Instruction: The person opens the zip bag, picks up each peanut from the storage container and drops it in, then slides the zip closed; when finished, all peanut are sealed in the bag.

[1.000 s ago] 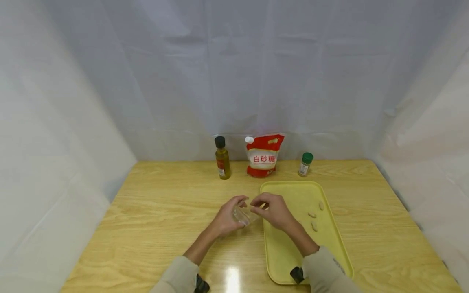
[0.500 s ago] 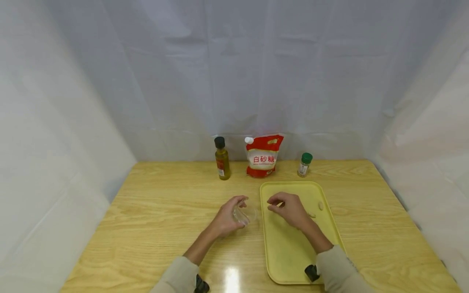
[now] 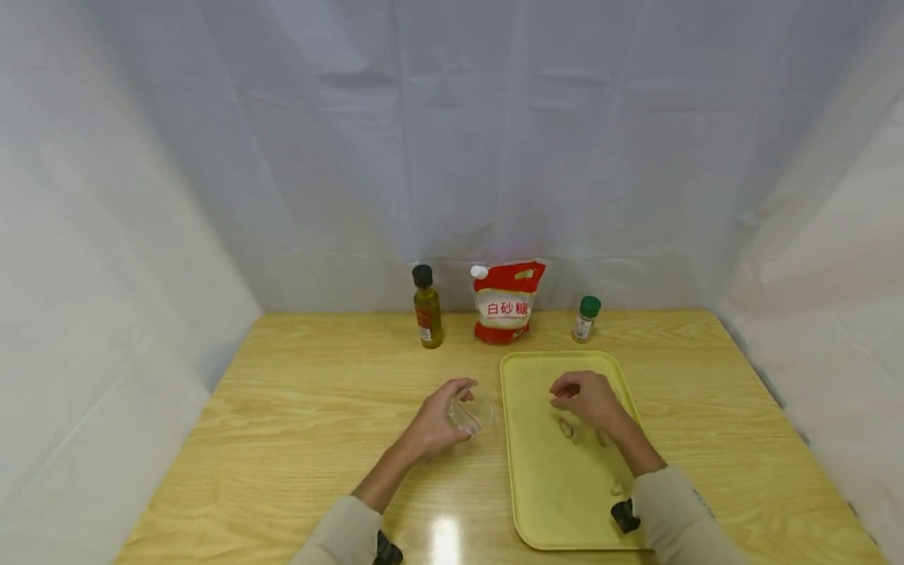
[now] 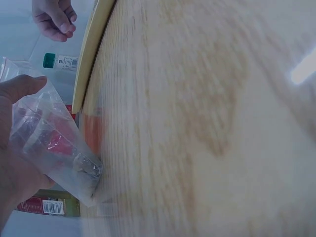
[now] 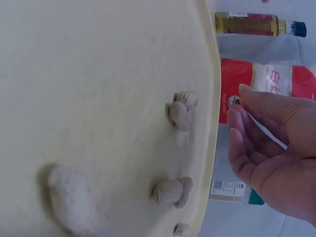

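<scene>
My left hand (image 3: 434, 420) grips a clear plastic zip bag (image 4: 54, 131), thumb on one side and fingers on the other. Its mouth is spread, and brownish lumps (image 4: 88, 170) show in its lower corner. Over the yellow tray (image 3: 558, 502) hovers my right hand (image 3: 589, 399), its fingers bent loosely and a gap between thumb and forefinger, nothing between them. Unshelled peanuts (image 3: 566, 428) lie on the tray below and near that hand. From the right wrist view, one peanut (image 5: 71, 200) is close to the camera, and others (image 5: 170, 191) sit toward the tray's far edge.
Along the back of the wooden table (image 3: 304, 392) stand an oil bottle (image 3: 428, 314) with a black cap, a red and white sugar pouch (image 3: 503, 306) and a small green-capped spice jar (image 3: 586, 320). Pale sheeting (image 3: 452, 157) hangs behind and at both sides.
My right hand has moved rightward from the bag's mouth to above the tray. The left hand stays in place, still holding the bag.
</scene>
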The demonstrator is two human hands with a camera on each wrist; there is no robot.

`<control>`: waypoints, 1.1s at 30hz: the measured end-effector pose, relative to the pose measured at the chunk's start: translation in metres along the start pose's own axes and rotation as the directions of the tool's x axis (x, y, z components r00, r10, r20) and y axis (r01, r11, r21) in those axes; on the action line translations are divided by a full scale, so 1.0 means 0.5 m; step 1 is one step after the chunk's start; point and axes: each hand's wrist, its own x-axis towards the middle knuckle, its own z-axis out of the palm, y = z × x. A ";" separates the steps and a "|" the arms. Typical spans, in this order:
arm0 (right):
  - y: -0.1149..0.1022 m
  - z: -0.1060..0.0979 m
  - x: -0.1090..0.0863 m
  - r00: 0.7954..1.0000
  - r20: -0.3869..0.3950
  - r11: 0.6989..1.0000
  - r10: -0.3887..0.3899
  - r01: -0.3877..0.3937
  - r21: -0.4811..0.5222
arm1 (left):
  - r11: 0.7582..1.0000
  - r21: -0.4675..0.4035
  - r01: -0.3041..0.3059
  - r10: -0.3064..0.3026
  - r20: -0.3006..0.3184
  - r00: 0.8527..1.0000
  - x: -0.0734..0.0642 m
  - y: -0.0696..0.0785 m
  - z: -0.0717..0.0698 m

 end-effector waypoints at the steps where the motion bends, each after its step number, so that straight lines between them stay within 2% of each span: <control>1: 0.002 -0.003 -0.002 1.000 0.007 1.000 0.007 -0.006 -0.010 | 1.000 0.000 -0.001 0.001 0.001 1.000 0.000 0.000 0.000; 7: 0.009 -0.010 -0.014 0.995 0.082 0.998 0.048 -0.044 -0.051 | 1.000 -0.004 -0.010 0.010 0.000 1.000 0.000 -0.003 0.000; 12: 0.011 -0.005 -0.019 0.990 0.109 0.993 0.091 -0.082 -0.085 | 0.999 -0.005 -0.044 0.044 -0.006 0.999 0.001 -0.005 -0.001; 16: 0.011 0.000 -0.022 0.987 0.127 0.993 0.101 -0.092 -0.077 | 0.999 -0.004 -0.045 0.045 -0.001 0.999 0.000 -0.005 -0.002; 28: 0.010 0.007 -0.022 0.992 0.116 0.997 0.045 -0.036 -0.074 | 0.999 0.002 -0.032 0.032 0.003 0.999 -0.002 0.000 -0.002; 33: 0.006 0.011 -0.017 0.996 0.076 0.994 -0.047 0.054 -0.098 | 1.000 -0.001 -0.029 0.029 -0.002 1.000 -0.001 -0.001 -0.001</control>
